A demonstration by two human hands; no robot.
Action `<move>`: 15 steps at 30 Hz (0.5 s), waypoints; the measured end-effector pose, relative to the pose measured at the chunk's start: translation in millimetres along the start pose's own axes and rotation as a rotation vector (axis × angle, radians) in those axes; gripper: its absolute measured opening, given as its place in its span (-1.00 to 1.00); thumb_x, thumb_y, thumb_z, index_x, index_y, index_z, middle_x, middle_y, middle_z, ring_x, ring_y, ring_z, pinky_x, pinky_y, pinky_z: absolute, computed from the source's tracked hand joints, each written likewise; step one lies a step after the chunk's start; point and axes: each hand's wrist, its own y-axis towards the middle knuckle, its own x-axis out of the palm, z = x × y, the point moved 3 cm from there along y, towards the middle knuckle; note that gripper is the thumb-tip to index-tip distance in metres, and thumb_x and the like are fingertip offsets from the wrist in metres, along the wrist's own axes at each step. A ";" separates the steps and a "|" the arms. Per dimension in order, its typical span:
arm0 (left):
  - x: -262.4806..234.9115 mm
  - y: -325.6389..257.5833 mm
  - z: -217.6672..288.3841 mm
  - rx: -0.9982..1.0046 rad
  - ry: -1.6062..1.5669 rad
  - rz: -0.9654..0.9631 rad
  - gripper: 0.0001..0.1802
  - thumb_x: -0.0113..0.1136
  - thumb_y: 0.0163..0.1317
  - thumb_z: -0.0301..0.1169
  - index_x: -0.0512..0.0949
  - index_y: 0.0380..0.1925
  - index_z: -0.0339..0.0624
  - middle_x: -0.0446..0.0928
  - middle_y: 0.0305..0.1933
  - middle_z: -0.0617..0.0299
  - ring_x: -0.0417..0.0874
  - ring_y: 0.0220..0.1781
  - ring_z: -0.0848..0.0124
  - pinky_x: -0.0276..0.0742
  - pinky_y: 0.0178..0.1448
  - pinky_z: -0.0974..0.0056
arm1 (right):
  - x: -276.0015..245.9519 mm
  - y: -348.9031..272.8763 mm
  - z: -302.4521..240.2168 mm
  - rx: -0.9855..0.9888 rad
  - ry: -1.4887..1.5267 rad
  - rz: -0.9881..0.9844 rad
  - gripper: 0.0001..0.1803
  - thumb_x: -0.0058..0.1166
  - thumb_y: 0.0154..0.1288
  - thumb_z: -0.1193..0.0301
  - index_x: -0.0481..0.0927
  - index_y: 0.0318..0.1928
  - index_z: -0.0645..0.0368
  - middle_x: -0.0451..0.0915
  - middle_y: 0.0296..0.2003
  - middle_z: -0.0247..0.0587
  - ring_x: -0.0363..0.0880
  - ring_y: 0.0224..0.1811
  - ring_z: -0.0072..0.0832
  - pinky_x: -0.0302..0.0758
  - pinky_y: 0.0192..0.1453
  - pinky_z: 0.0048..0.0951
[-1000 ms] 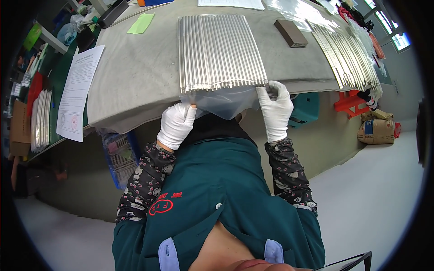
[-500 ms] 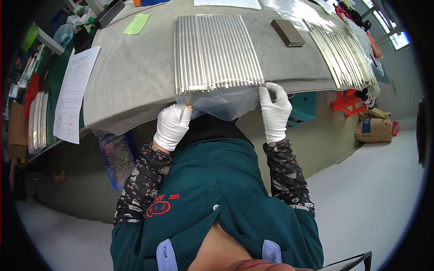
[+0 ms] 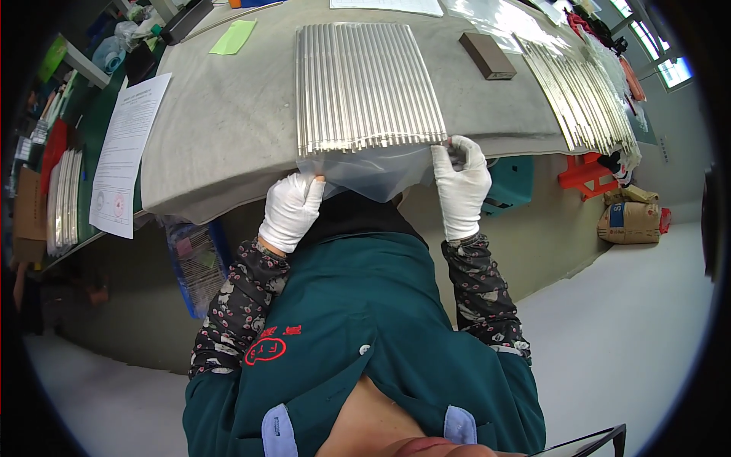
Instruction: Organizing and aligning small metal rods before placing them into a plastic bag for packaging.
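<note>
A flat row of slim silvery metal tubes [image 3: 365, 87] lies side by side on the grey-covered table, inside a clear plastic bag [image 3: 373, 169] whose loose end hangs over the near edge. My left hand [image 3: 293, 209], in a white glove with a bare thumb tip, pinches the left corner of that loose end. At the right corner, by the tube ends, my right hand [image 3: 461, 186] is closed on the bag's edge, also gloved in white. The film sags in a fold between both hands.
A brown block [image 3: 487, 56] and a pile of loose metal tubes [image 3: 575, 95] lie to the right. On the left are a green slip [image 3: 233, 37] and a printed sheet [image 3: 129, 156]. Below the table stand a teal stool [image 3: 512, 183], a red stool [image 3: 585, 175] and a blue crate [image 3: 196, 266].
My right hand has shifted slightly, its thumb moving a little left along the bag's edge. My left hand keeps its grip, and the tubes stay where they were.
</note>
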 end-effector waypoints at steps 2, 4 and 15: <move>0.0 -0.3 -1.3 0.032 0.001 0.001 -0.79 0.06 0.19 -0.40 0.43 -0.61 -0.20 0.43 -0.65 0.09 0.47 -0.59 0.13 0.37 -0.49 0.19 | 1.5 -0.4 2.4 -0.034 -0.026 0.012 -0.74 0.26 -0.02 0.49 0.51 -0.30 0.27 0.55 -0.51 -0.28 0.51 -0.54 -0.59 0.47 -0.38 -0.59; 0.2 0.0 0.6 0.064 0.001 0.001 -0.81 0.05 0.21 -0.42 0.43 -0.58 -0.21 0.42 -0.67 0.12 0.46 -0.62 0.18 0.35 -0.51 0.23 | 1.8 -0.1 2.4 -0.066 -0.053 0.025 -0.72 0.27 -0.03 0.49 0.50 -0.28 0.28 0.54 -0.50 -0.27 0.51 -0.53 -0.58 0.48 -0.37 -0.58; -0.8 -0.5 3.6 0.006 -0.040 0.010 -0.77 0.07 0.16 -0.41 0.42 -0.66 -0.20 0.43 -0.64 0.06 0.47 -0.57 0.10 0.39 -0.49 0.16 | 2.1 -1.4 -8.5 -0.146 -0.165 0.031 -0.64 0.33 -0.08 0.43 0.47 -0.26 0.25 0.51 -0.39 -0.20 0.51 -0.36 -0.40 0.46 -0.23 -0.44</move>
